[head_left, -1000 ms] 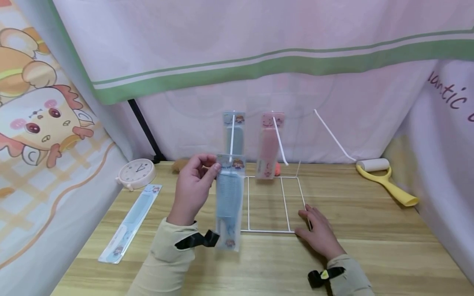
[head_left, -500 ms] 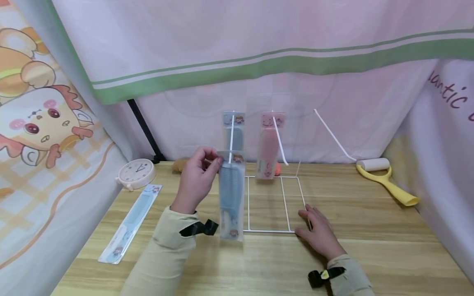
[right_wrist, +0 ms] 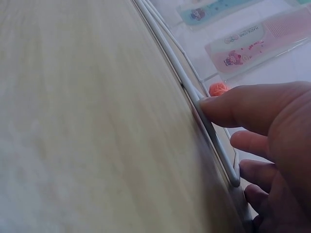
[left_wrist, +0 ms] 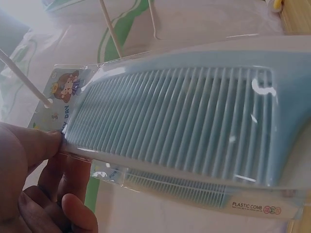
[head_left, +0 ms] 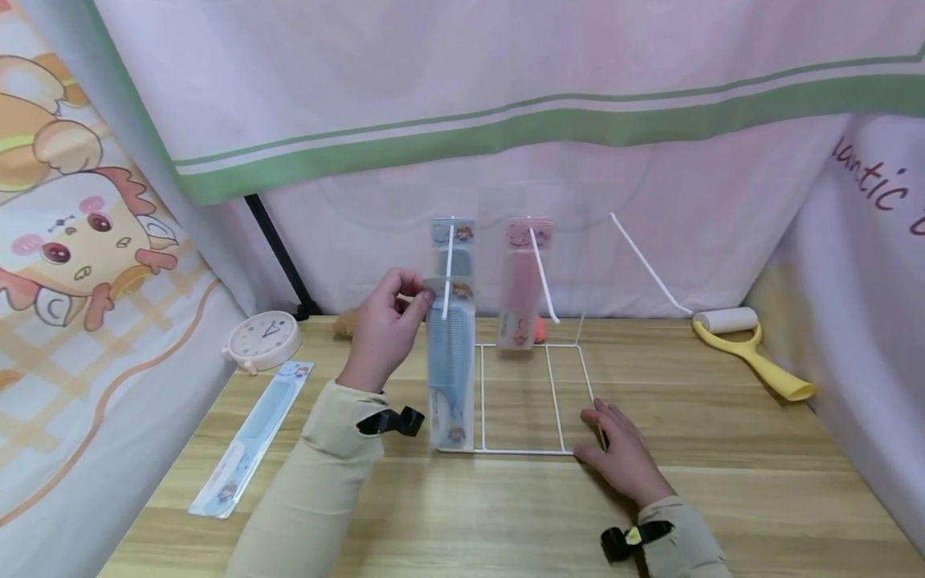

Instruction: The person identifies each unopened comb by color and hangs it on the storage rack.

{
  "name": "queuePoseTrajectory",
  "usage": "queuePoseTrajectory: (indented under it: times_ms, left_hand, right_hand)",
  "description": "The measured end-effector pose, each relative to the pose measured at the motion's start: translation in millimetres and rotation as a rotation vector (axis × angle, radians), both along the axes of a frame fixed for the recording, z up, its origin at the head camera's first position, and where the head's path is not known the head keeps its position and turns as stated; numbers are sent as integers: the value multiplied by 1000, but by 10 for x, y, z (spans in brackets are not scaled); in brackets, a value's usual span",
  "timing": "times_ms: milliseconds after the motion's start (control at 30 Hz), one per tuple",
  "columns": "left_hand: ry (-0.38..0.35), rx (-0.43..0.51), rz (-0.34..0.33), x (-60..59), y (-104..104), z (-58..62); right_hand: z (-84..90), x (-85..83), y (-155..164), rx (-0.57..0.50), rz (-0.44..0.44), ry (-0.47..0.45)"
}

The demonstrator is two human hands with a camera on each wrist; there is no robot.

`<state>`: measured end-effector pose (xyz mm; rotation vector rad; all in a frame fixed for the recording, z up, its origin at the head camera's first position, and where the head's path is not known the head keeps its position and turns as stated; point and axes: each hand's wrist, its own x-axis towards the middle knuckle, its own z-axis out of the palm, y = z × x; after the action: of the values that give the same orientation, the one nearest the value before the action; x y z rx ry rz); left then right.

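Left hand: the left hand (head_left: 383,325) is raised above the table, thumb and fingers (left_wrist: 29,145) pinching the top corner of a packaged blue comb (head_left: 451,365), right at its printed card header.
Blue comb: it hangs straight down from that hand in a clear sleeve labelled "PLASTIC COMB", its lower end just at the front rail of the wire rack (head_left: 538,401); the hole in its header sits on the leftmost white peg (head_left: 448,273), just beyond the fingertips.
Behind the hand: a second blue comb pack (head_left: 454,245) hangs further back on the same peg, and a pink comb pack (head_left: 522,285) hangs on the next peg to the right.
Right hand: the right hand (head_left: 623,453) lies low on the wooden table (head_left: 723,482), fingers (right_wrist: 243,109) nearly straight and relaxed, their tips pressing the front right corner of the rack's white wire base; it grips nothing.
Beyond the right hand: a yellow-handled lint roller (head_left: 747,349) lies well off to its far right, near the curtain.
Left of the left hand: a long blue comb pack (head_left: 253,437) lies flat on the table, with a small white clock (head_left: 263,339) standing past it by the cartoon-printed fabric.
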<state>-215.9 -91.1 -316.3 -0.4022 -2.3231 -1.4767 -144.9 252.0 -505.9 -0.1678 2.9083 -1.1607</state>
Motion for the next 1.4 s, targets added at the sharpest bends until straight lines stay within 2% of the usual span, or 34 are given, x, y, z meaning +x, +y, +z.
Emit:
queuePoseTrajectory:
  times_ms: [333,633,800,1200,1400]
  left_hand:
    - [-31,-2,22,-138,5,14]
    - [-65,-21,41,-241,15,55]
    - [-55,-46,52,-311,20,79]
    - [-86,-93,65,-536,23,124]
    - [-63,-109,84,-663,28,144]
  right_hand:
    - [-13,-10,4,-5,13,-24]
    - [-9,4,2,0,18,12]
    - [-8,6,8,-4,18,10]
    - [3,11,13,1,15,-1]
    - [5,8,5,-7,13,-5]
